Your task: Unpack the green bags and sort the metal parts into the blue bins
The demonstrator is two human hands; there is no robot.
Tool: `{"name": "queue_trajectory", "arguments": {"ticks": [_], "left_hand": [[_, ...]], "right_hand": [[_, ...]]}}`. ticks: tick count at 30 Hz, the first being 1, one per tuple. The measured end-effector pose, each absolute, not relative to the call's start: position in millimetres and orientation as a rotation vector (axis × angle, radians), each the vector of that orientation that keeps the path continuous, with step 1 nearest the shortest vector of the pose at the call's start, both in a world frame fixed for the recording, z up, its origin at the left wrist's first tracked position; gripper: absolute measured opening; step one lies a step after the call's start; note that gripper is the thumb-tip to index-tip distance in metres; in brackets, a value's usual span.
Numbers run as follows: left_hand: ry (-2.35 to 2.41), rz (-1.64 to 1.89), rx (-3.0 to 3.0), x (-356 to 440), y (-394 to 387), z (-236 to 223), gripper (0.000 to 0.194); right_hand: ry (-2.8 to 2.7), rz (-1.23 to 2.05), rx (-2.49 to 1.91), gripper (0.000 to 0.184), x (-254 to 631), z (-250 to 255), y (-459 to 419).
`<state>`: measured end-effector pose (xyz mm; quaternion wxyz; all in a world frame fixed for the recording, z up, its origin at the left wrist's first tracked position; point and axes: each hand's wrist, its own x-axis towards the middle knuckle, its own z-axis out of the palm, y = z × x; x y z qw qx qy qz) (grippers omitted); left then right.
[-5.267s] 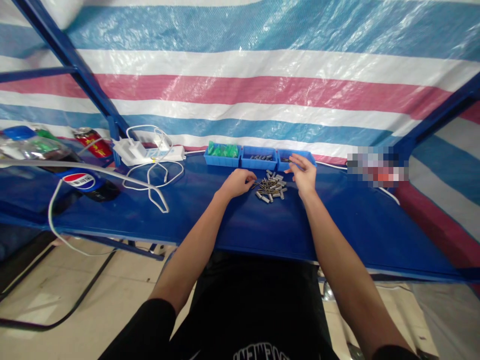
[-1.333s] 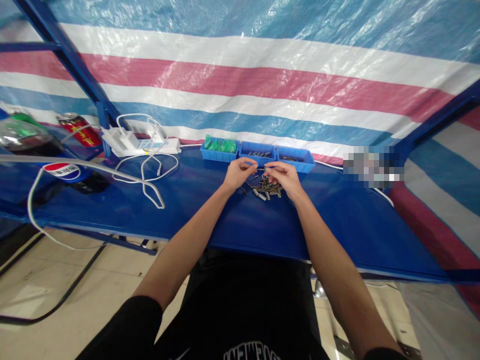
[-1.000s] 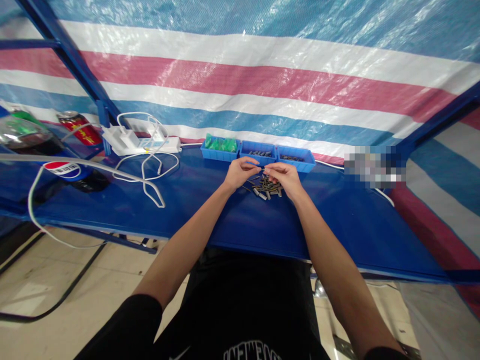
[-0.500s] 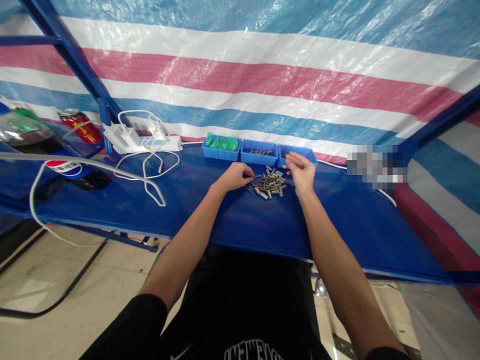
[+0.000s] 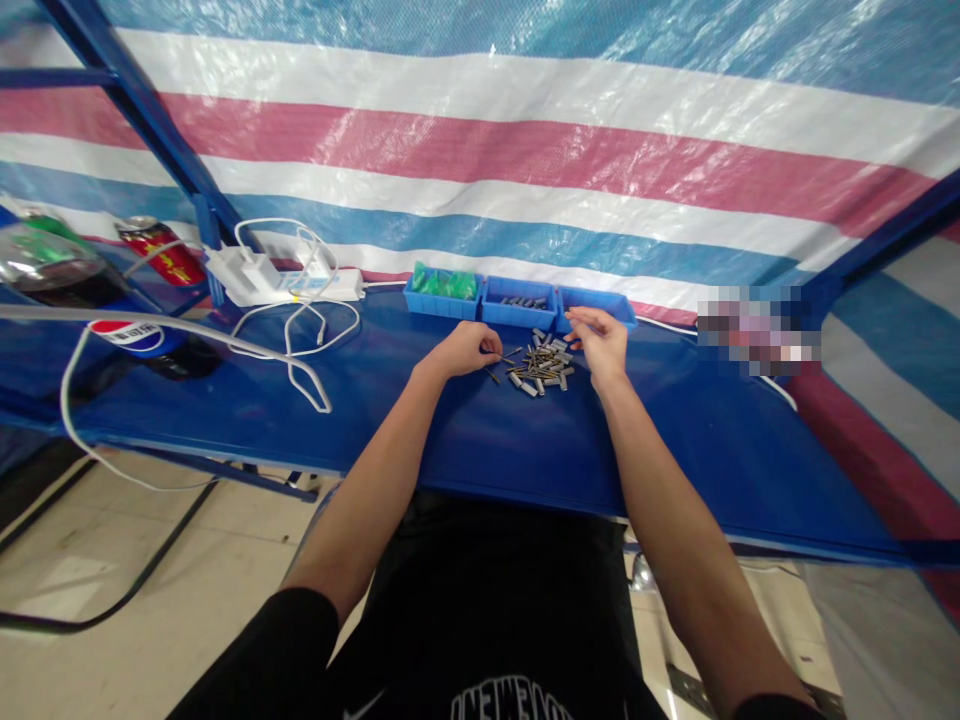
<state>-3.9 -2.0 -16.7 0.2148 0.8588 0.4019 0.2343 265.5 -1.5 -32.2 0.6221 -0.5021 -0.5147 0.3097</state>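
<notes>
Striped plastic sheeting (image 5: 480, 140), red, white and blue, behind a blue table (image 5: 720, 440). On it, left to right:

Dark-drink bottle (image 5: 142, 340), lying on its side; red can (image 5: 169, 250); white power strip (image 5: 322, 287) with tangled cable (image 5: 311, 375).

First blue bin (image 5: 442, 306), holding green packets (image 5: 454, 286).

Left hand (image 5: 465, 350), thumb and forefinger nearly together beside the pile; whether a part is pinched between them cannot be told. Dark pin (image 5: 492, 377) on the table just below its fingertips.

Second blue bin (image 5: 517, 317), holding grey metal pieces (image 5: 525, 302).

Pile of small metal parts (image 5: 546, 366), slender pins and short cylinders mixed, between the hands.

Right hand (image 5: 606, 345), fingers spread loosely, before the third blue bin (image 5: 628, 317) and partly covering it; grip contents not discernible.

Pixelated patch (image 5: 757, 335), contents unreadable.

Handling note, by judgement: fingertip pinch, one part at a time; wrists kept clear of the pile lest cylinders roll.
</notes>
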Motion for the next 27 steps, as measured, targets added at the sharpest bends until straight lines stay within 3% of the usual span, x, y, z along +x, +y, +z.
{"name": "queue_trajectory", "arguments": {"ticks": [12, 22, 27], "left_hand": [[1.073, 0.662, 2.404, -4, -3, -19, 0.01], [0.944, 1.177, 2.062, 20, -11, -12, 0.009], [0.902, 1.243, 2.003, 28, -10, -19, 0.015]], "right_hand": [[-1.22, 0.754, -1.166, 0.038, 263, -30, -5], [-1.371, 1.001, -1.111, 0.032, 251, -27, -15], [-1.407, 1.038, -1.117, 0.03, 247, -24, -18]]}}
